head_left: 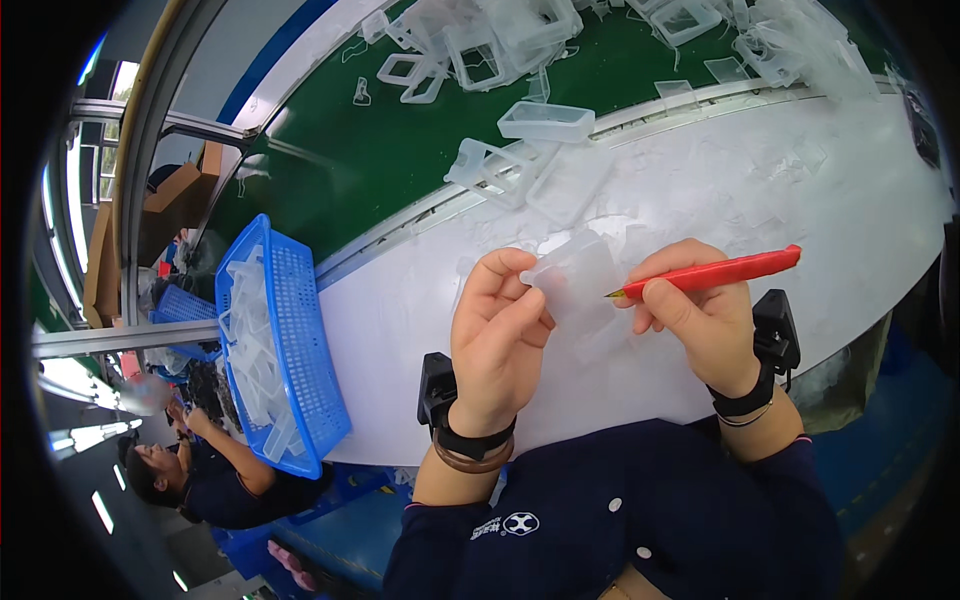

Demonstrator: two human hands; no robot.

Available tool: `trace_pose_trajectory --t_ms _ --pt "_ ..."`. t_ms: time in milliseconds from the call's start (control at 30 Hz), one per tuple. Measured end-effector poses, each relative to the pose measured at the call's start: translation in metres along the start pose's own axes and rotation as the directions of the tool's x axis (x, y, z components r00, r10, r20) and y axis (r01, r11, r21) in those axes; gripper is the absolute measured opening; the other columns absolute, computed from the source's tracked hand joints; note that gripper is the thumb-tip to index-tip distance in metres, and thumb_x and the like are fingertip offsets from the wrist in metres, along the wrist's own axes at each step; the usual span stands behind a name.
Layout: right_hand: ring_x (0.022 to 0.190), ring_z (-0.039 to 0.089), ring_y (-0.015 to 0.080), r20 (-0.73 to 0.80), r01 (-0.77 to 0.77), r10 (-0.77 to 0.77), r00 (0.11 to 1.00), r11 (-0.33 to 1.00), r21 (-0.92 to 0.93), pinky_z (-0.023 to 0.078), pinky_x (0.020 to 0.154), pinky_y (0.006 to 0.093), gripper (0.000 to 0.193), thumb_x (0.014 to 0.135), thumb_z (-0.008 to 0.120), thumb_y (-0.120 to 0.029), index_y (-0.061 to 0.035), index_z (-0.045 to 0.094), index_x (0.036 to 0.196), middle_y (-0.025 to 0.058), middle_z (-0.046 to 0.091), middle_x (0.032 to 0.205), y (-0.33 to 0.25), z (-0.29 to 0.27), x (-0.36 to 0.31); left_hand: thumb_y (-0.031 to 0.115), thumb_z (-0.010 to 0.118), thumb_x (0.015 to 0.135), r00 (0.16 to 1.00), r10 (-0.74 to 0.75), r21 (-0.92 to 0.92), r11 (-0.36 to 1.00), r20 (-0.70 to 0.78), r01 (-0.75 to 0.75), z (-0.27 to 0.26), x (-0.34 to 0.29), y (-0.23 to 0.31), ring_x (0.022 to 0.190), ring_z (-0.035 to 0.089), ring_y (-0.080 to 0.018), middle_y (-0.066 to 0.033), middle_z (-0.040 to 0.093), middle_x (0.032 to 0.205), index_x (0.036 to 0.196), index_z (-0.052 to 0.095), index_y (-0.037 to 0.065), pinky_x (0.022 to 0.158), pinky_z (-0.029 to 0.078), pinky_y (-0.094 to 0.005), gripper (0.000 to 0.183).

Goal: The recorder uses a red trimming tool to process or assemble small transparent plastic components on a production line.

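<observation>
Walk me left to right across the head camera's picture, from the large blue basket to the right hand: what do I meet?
Large blue basket → left hand → cloudy plastic piece → right hand, holding a red tool.

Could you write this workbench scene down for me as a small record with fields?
Left hand: pinching a translucent plastic piece
Right hand: holding a red tool, tip at that piece's edge; contact unclear
Work surface: white table
Left side: blue basket holding translucent parts
Beyond table: green surface with piled plastic
Background: another person, lower left
</observation>
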State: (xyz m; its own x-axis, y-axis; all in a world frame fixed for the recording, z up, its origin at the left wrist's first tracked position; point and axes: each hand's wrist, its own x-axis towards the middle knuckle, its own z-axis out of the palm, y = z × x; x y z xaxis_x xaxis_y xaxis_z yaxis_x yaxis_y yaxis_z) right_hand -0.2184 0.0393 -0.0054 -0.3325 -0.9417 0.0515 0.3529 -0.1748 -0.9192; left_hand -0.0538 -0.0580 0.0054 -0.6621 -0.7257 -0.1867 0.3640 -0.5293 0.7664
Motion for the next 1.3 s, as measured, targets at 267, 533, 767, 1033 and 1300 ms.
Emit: trace_pose_trajectory --t_ms 267,533,767,1033,1300 --pt "0.071 0.054 0.0149 0.118 0.305 -0.282 0.952 0.907 -0.291 0.041 0.062 0.0257 0.009 0.078 0.065 -0.004 -0.0023 0.065 0.087 0.0061 0.062 0.078 0.012 0.007 0.005 -0.011 0.056 0.078 0.996 0.082 0.029 0.996 0.026 -0.083 -0.001 -0.019 -0.016 0.103 0.053 -0.0181 -0.0125 0.053 0.110 0.116 0.040 0.001 0.088 0.043 -0.0306 0.043" --pt "0.070 0.053 0.0146 0.157 0.345 -0.308 0.938 0.867 -0.361 0.041 0.061 0.0259 0.009 0.077 0.067 -0.005 -0.0029 0.065 0.086 0.0043 0.063 0.079 0.013 0.005 0.006 -0.012 0.056 0.078 0.994 0.105 0.085 0.991 0.026 -0.107 0.000 -0.020 -0.018 0.103 0.053 -0.0179 -0.0130 0.053 0.111 0.116 0.040 0.001 0.088 0.043 -0.0294 0.043" --pt "0.069 0.053 0.0148 0.138 0.319 -0.288 0.947 0.881 -0.348 0.041 0.061 0.0262 0.010 0.076 0.067 -0.005 -0.0031 0.065 0.086 0.0041 0.063 0.079 0.013 0.004 0.004 -0.012 0.056 0.078 0.992 0.122 0.120 0.985 0.045 -0.126 0.000 -0.019 -0.019 0.102 0.052 -0.0176 -0.0130 0.053 0.110 0.116 0.040 0.000 0.086 0.043 -0.0280 0.043" --pt "0.069 0.053 0.0190 0.247 0.450 -0.377 0.892 0.704 -0.549 0.042 0.060 0.0278 0.012 0.072 0.070 -0.006 -0.0038 0.064 0.082 0.0055 0.062 0.079 0.008 0.006 0.006 -0.011 0.058 0.078 0.983 0.177 0.305 0.935 0.045 -0.182 0.000 -0.020 -0.019 0.100 0.052 -0.0152 -0.0107 0.053 0.107 0.114 0.042 -0.001 0.086 0.041 -0.0264 0.040" --pt "0.069 0.058 0.0219 0.457 0.661 -0.581 0.673 0.196 -0.724 0.048 0.055 0.0287 0.023 0.062 0.069 -0.010 -0.0039 0.062 0.083 0.0093 0.063 0.086 0.008 0.003 0.002 -0.010 0.059 0.078 0.980 0.186 0.412 0.890 0.064 -0.196 -0.006 -0.025 -0.025 0.096 0.051 -0.0134 -0.0082 0.053 0.104 0.111 0.045 -0.001 0.087 0.039 -0.0267 0.037"
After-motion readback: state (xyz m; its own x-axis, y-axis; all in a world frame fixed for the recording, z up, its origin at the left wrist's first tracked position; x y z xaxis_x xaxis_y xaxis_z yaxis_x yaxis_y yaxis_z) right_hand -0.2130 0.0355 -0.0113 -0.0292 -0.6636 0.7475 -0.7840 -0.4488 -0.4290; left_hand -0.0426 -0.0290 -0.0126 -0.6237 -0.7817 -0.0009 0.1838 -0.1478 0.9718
